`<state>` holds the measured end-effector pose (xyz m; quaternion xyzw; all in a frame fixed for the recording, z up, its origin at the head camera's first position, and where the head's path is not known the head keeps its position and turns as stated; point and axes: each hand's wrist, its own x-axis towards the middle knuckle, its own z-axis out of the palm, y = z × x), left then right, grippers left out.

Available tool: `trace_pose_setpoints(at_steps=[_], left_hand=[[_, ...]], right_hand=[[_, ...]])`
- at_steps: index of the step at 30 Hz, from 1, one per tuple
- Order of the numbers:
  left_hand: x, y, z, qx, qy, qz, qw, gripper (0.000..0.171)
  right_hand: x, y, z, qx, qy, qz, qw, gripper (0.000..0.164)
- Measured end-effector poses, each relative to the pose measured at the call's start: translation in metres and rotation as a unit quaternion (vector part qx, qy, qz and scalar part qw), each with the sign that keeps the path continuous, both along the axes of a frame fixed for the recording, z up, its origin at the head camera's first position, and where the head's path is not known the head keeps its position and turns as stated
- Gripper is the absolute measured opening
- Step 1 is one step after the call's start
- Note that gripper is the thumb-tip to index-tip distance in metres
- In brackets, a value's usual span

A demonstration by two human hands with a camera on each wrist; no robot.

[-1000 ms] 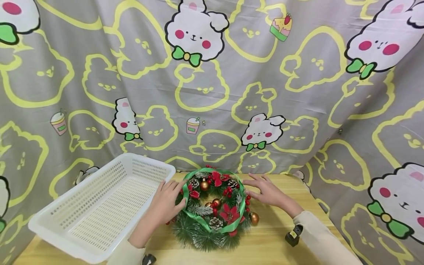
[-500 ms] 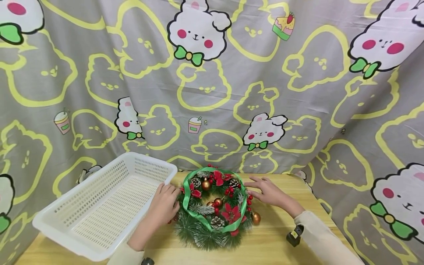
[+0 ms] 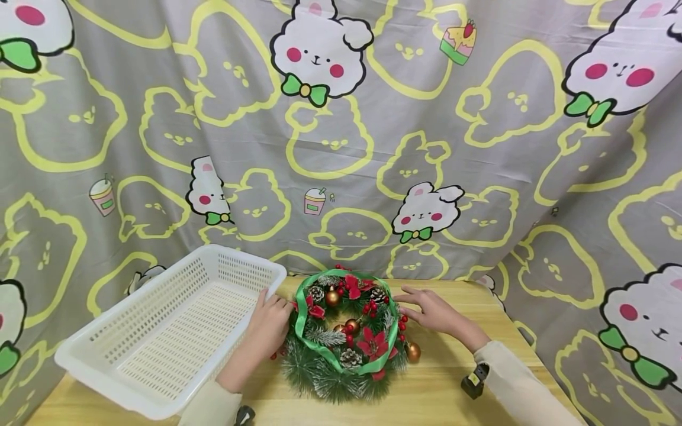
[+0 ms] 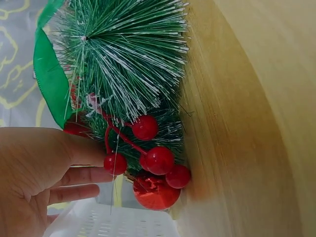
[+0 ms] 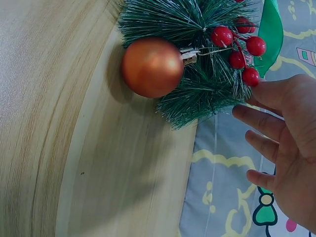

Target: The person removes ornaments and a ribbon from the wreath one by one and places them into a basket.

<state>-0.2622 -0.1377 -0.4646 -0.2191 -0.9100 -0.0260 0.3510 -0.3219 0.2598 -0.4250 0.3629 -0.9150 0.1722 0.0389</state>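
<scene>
A Christmas wreath [image 3: 341, 384] of frosted green needles lies on the table, with red flowers, pinecones, berries and copper baubles. A loop of green ribbon [image 3: 300, 322] runs round its top. At the wreath's left side is my left hand [image 3: 270, 322]; in the left wrist view its fingers extend beside red berries [image 4: 159, 160] and a larger shiny red ball [image 4: 157, 192]. My right hand [image 3: 434, 310] is at the right side, fingers spread and loosely bent, thumb and index right at the berries [image 5: 256, 46]. A copper bauble [image 5: 152, 67] hangs out nearby.
A white perforated plastic basket [image 3: 277, 275] stands left of the wreath, close to my left hand. Behind the wooden table [image 3: 426, 396] hangs a grey curtain [image 3: 341, 195] with cartoon rabbit prints.
My left hand has shifted from over the wreath's left edge outward and lower to its side. The right hand stays nearly where it was, and the whole view has drifted slightly.
</scene>
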Motion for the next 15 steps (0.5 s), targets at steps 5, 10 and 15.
trace_pose_setpoints(at_steps=[5,10,15], left_hand=[[-0.0009,0.0017,0.0023,-0.001,0.0,0.011,0.9999,0.018],[-0.0003,0.0019,0.0059,-0.004,-0.005,0.018,0.9998,0.022],[-0.0009,0.0012,0.0074,0.0,-0.015,0.011,0.9998,0.025]], right_hand=[[0.0,-0.0005,-0.0013,-0.005,-0.003,-0.007,1.0,0.035],[0.0006,-0.0017,-0.0014,-0.005,-0.004,-0.012,1.0,0.035],[-0.0004,-0.0022,-0.0017,0.003,-0.006,-0.017,1.0,0.035]])
